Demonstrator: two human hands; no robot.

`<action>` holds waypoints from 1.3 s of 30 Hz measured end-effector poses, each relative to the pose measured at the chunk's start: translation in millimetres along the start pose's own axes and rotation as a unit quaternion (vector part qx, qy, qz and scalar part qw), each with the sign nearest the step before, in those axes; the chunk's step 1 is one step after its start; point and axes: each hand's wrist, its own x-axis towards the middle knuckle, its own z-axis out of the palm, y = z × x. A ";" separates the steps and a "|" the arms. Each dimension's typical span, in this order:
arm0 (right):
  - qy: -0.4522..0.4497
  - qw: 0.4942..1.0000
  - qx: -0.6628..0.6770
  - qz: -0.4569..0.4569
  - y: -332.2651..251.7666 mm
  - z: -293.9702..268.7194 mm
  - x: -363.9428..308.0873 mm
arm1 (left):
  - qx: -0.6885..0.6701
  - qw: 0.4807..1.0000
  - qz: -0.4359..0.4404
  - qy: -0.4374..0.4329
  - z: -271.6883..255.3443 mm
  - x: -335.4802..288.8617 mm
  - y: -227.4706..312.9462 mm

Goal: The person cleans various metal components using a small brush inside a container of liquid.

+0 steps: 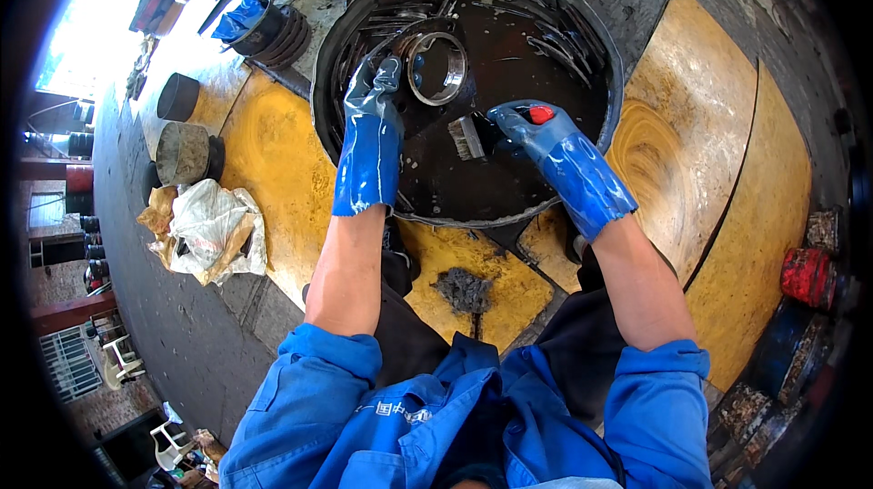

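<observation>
In the head view I look down on a dark grey floor [200, 325] with worn yellow sheets [273, 148], bright glare at upper left. A wide round black metal tub [615, 107] holds thin curved metal pieces [562, 48]; a dark round pail [265, 33] holds crumpled blue material [240, 16]. Over the tub, the blue-gloved left hand [373, 96] curls its fingers round a shiny metal ring [458, 78]; the blue-gloved right hand [535, 133] closes on a red-handled flat brush [466, 138], bristles near the ring
</observation>
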 end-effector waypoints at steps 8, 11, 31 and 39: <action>0.006 1.000 -0.006 -0.004 8.7 0.5 6.3 | 0.015 1.000 -0.020 -0.001 0.7 -6.3 4.3; 0.000 1.000 0.010 -0.011 10.0 0.2 5.6 | 0.015 1.000 -0.022 -0.003 0.4 -6.3 1.9; -0.007 0.999 -0.051 0.006 -7.3 2.7 1.1 | 0.041 0.999 -0.021 -0.017 2.4 -5.9 0.9; -0.004 0.998 -0.065 0.007 -7.1 7.6 -0.6 | 0.052 0.998 -0.023 -0.019 7.0 -4.5 -0.4</action>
